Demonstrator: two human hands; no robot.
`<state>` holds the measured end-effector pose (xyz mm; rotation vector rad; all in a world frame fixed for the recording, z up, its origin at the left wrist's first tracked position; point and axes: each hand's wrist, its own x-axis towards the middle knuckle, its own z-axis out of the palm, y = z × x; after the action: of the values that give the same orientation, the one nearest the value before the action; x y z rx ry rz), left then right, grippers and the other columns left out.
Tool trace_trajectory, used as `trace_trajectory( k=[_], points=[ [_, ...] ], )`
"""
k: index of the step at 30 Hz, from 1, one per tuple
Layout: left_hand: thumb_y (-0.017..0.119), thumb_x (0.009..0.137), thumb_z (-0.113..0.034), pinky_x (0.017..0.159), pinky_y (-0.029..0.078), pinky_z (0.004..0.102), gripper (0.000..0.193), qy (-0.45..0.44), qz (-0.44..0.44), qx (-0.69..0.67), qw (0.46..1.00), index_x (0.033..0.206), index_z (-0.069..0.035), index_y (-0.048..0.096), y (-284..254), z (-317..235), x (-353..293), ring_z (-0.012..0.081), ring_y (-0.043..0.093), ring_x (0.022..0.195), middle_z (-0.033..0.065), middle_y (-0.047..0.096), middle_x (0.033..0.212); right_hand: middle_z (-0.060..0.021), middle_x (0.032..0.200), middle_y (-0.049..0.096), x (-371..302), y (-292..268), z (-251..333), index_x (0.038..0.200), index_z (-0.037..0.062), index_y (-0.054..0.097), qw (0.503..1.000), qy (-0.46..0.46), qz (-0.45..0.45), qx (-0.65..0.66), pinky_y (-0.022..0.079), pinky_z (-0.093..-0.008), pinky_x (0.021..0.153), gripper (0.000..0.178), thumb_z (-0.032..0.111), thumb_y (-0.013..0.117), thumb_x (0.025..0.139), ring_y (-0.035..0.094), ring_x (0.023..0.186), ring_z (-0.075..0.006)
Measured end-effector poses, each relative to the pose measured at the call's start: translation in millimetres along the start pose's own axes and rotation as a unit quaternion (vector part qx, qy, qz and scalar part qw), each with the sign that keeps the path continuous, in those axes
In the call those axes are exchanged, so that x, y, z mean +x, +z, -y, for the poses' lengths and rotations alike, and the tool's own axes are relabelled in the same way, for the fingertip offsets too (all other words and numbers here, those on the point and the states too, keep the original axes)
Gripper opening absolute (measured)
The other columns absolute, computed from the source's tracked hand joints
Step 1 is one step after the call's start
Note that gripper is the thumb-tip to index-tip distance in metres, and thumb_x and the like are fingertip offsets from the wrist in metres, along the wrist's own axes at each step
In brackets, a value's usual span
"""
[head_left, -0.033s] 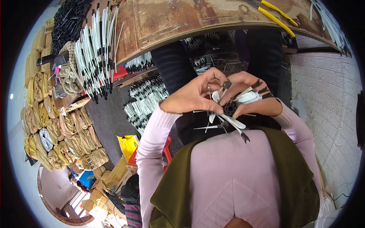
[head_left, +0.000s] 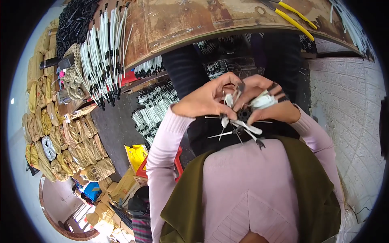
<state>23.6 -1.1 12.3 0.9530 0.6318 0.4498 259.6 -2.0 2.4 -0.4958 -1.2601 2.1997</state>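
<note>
In front of my chest both hands work close together over a black round piece with holes (head_left: 244, 115). Thumb and fingers of my left hand (head_left: 204, 97) pinch a narrow white strip (head_left: 229, 100) beside it. My right hand (head_left: 279, 111) is curled round a small bundle of white strips with black ends (head_left: 263, 102), its thumb against the black piece. Several thin rods and white strips (head_left: 251, 128) stick out below the fingers, one ending in a black forked tip (head_left: 260, 143). My fingers partly hide where these parts meet, and some fingertips are blurred.
Ahead is a wooden table (head_left: 182, 20) with white-and-black rod bundles (head_left: 103, 52), a black parts heap (head_left: 75, 28) and yellow-handled pliers (head_left: 296, 20). More bundles (head_left: 156, 107) lie below left. Wrapped packages (head_left: 65, 137) are stacked far left; a white brick wall (head_left: 344, 97) stands right.
The strips and forked tip below my hands have shifted slightly upward and turned a little. My left fingertips have moved slightly; both hands keep nearly the same place.
</note>
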Motion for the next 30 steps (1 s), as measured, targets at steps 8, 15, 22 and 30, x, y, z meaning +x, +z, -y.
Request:
trace_trajectory(
  k=[8, 15, 22, 30],
  points=[
    [0.068, 0.091, -0.016, 0.098, 0.046, 0.0346, 0.04, 0.222, -0.37, -0.053, 0.9, 0.124, 0.001, 0.053, 22, 65, -30, 0.0204, 0.058, 0.115, 0.0125, 0.057, 0.127, -0.0037, 0.107, 0.061, 15, 1, -18, 0.119, 0.0009, 0.055, 0.944, -0.05, -0.325, -0.034, 0.048, -0.0276, 0.09, 0.043, 0.001, 0.074, 0.08, 0.061, 0.1, -0.0129],
    [0.075, 0.077, 0.003, 0.074, 0.045, 0.0228, 0.041, 0.237, -0.455, 0.106, 0.852, 0.113, -0.002, 0.056, 74, 50, -7, 0.0085, 0.053, 0.088, 0.0021, 0.055, 0.099, -0.0087, 0.107, 0.066, 17, 39, 5, 0.123, -0.0004, 0.051, 0.946, -0.083, -0.311, -0.032, 0.05, -0.0292, 0.089, 0.051, -0.001, 0.076, 0.078, 0.063, 0.101, -0.015],
    [0.069, 0.087, -0.003, 0.072, 0.046, 0.0219, 0.037, 0.155, -0.425, 0.123, 0.883, 0.118, 0.0, 0.049, 79, 28, -17, 0.0062, 0.054, 0.083, 0.0049, 0.061, 0.098, -0.0099, 0.107, 0.066, 7, 55, -2, 0.127, -0.0031, 0.049, 0.944, -0.066, -0.315, -0.072, 0.05, -0.0283, 0.087, 0.058, -0.003, 0.076, 0.075, 0.062, 0.1, -0.0146],
    [0.082, 0.076, -0.012, 0.061, 0.045, 0.0246, 0.044, 0.16, -0.405, 0.142, 0.889, 0.107, 0.002, 0.055, 63, 40, -9, 0.0095, 0.052, 0.068, 0.0039, 0.055, 0.085, -0.0186, 0.12, 0.062, -3, 51, -13, 0.14, -0.0047, 0.031, 0.952, -0.169, -0.253, -0.025, 0.048, -0.0321, 0.093, 0.067, 0.019, 0.069, 0.09, 0.061, 0.104, -0.0184]
  ],
)
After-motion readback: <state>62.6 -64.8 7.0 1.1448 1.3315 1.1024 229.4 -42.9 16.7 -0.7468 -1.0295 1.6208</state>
